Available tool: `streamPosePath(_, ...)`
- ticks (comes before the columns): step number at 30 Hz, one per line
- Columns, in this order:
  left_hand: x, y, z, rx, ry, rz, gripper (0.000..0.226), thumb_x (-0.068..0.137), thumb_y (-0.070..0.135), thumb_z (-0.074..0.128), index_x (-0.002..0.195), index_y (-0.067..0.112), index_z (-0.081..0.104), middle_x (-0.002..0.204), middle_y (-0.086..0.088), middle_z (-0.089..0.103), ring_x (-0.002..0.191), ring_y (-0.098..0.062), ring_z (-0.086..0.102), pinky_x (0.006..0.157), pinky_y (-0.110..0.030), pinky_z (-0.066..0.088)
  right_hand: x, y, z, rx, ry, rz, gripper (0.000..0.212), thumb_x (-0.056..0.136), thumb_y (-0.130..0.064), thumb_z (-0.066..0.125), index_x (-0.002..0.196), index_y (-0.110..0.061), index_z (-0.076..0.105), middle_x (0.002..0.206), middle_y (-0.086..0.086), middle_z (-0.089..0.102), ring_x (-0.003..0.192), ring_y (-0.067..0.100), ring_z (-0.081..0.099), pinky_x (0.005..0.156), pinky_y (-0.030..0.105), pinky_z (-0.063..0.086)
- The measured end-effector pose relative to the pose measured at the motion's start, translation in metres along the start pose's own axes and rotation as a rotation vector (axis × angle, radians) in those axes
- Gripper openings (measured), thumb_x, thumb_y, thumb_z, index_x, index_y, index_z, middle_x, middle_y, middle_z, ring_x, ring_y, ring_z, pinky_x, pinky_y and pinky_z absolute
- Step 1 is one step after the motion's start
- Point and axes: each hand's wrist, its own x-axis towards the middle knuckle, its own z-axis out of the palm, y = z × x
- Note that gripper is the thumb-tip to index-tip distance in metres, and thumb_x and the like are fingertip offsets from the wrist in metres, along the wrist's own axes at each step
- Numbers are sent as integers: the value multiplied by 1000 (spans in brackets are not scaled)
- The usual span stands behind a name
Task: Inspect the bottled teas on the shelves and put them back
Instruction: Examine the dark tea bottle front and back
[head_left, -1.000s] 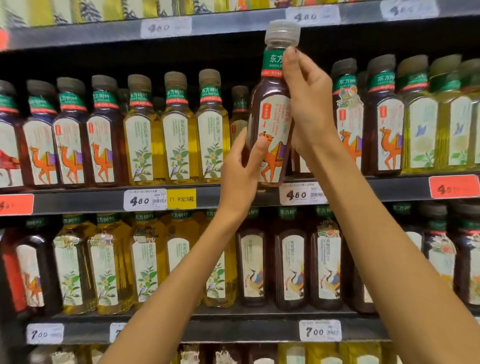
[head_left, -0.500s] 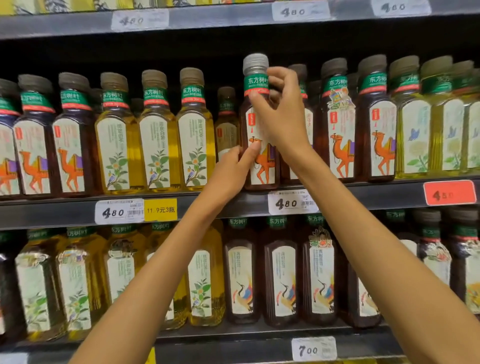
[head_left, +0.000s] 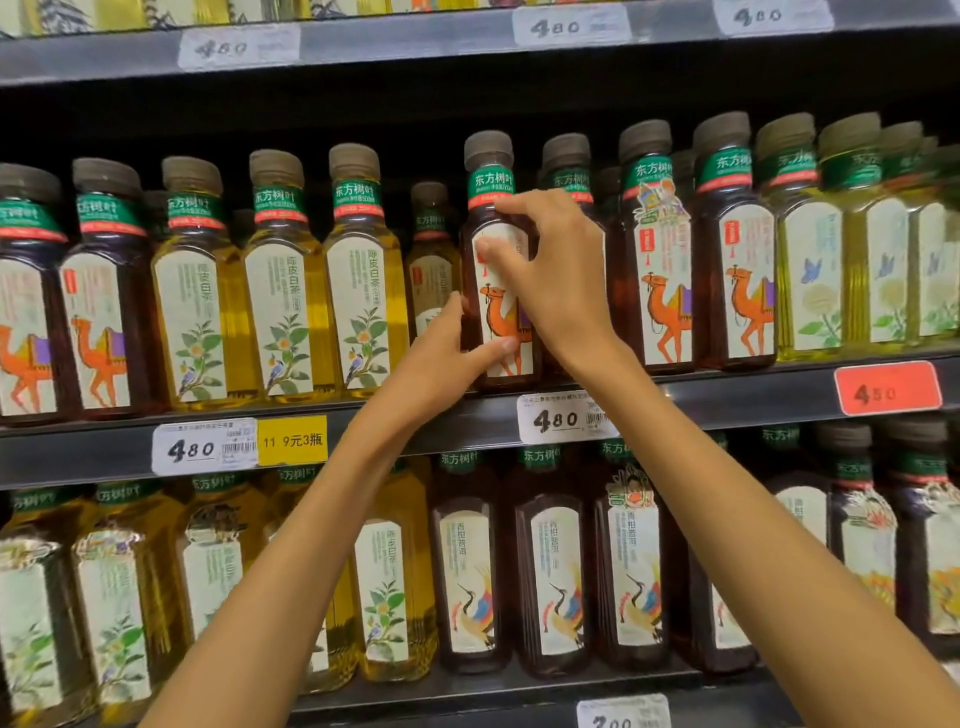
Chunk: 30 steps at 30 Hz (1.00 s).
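Dark brown tea bottle (head_left: 493, 270), green neck band reading 东方树叶, orange camel on its cream label, stands upright on the middle shelf (head_left: 415, 431) above a white tag (head_left: 563, 418) marked 4.80; a yellow tag (head_left: 292, 440) to the left reads 11.9元3瓶. Left hand (head_left: 441, 358) grips its lower body, thumb across the label. Right hand (head_left: 556, 270) holds its upper part, fingers curled narrow at shoulder and label.
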Motion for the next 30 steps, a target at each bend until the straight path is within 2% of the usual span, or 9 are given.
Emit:
streamPosePath(3,3,3,-1,-3,-2,-29,40,90,26,63,127,17,50,115,3,64,99,-7,60,76,-13,44,1,2,4,-32,-2,-34,34,90,-20,64,120,-5,60,119,10,58,110,17,54,93,21,40)
streamPosePath(7,1,3,4,-14,33,-40,45,89,24,64,129,15,47,123,-2,62,111,-14,60,98,-35,48,5,10,2,-96,103,-93,30,91,-21,61,117,-5,61,119,11,57,110,20,49,93,22,36)
streamPosePath(10,1,4,5,-9,29,-55,50,89,26,64,133,16,41,130,-2,58,111,-9,54,94,-26,43,13,20,-4,-184,234,-40,35,94,-24,56,124,-6,54,125,11,54,117,22,46,97,21,32)
streamPosePath(14,-9,8,16,153,280,-12,70,86,25,68,144,13,29,143,-7,40,132,-19,36,104,-29,32,25,31,-8,-415,62,0,49,99,-31,47,139,-5,37,137,14,45,126,27,40,102,29,31)
streamPosePath(20,-27,16,38,171,544,145,50,90,14,62,136,13,42,135,-6,40,125,-14,35,101,-19,30,30,26,-11,-467,-60,26,56,99,-25,48,146,-8,23,139,18,40,121,30,46,99,39,42)
streamPosePath(24,-30,20,39,100,529,137,37,89,13,62,125,13,55,128,-6,43,122,-13,39,102,-19,35,30,25,-22,-248,-62,45,62,94,-18,57,146,-8,25,146,13,35,131,25,39,107,31,36)
streamPosePath(26,-31,21,38,99,517,139,34,89,14,62,123,14,58,125,-5,46,120,-13,41,98,-15,32,29,23,-30,-43,-37,80,69,89,-15,64,145,-6,24,147,13,34,133,24,38,109,36,37)
streamPosePath(28,-33,24,39,96,457,162,35,90,15,62,124,14,57,123,-4,50,118,-15,43,98,-20,36,27,20,-37,116,11,127,70,87,-16,66,143,-8,25,142,10,39,130,22,39,106,38,40)
streamPosePath(30,-36,27,42,79,386,190,39,90,20,63,128,14,54,125,-3,52,120,-15,43,99,-22,35,24,14,-45,187,14,149,59,90,-24,62,139,-12,32,129,2,49,122,10,44,100,30,44)
